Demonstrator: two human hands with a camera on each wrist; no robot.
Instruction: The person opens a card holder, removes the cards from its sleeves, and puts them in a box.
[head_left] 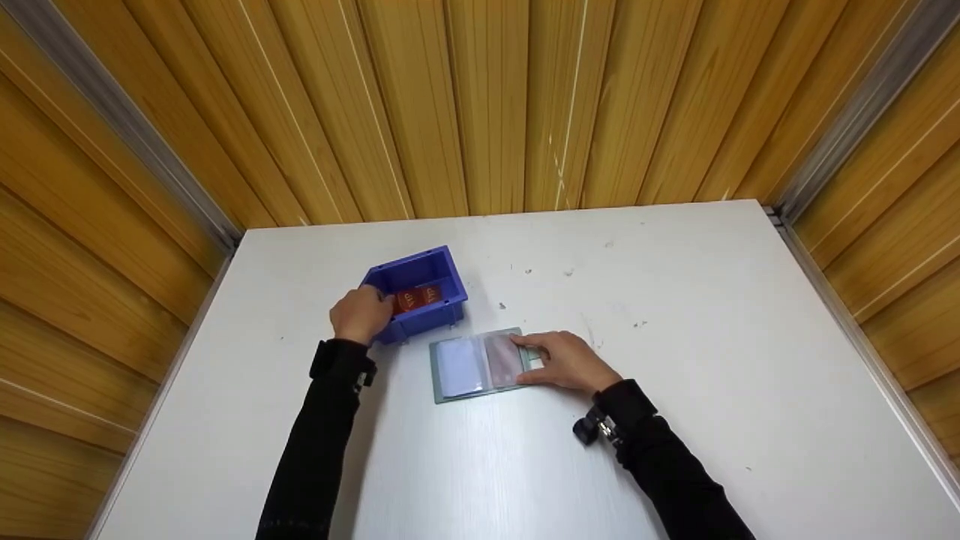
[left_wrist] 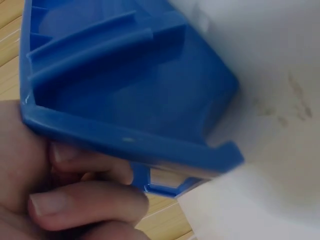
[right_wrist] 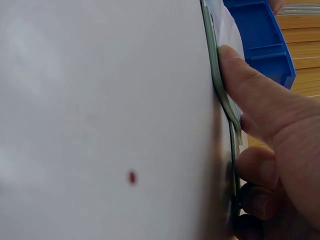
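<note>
A blue plastic bin stands on the table with red cards lettered in gold inside. My left hand reaches over its left side, near the cards. In the left wrist view the curled fingers show beyond the bin's rim; whether they pinch anything is hidden. In front of the bin lies an open card album with clear sleeves and a green cover. My right hand holds its right edge. In the right wrist view the thumb presses on the sleeves beside the green cover.
The white table carries small dark marks and scuffs. Wood-patterned panels rise behind it and at both sides, with grey metal posts in the corners. A dark wrist camera sticks out from the right wrist near the table.
</note>
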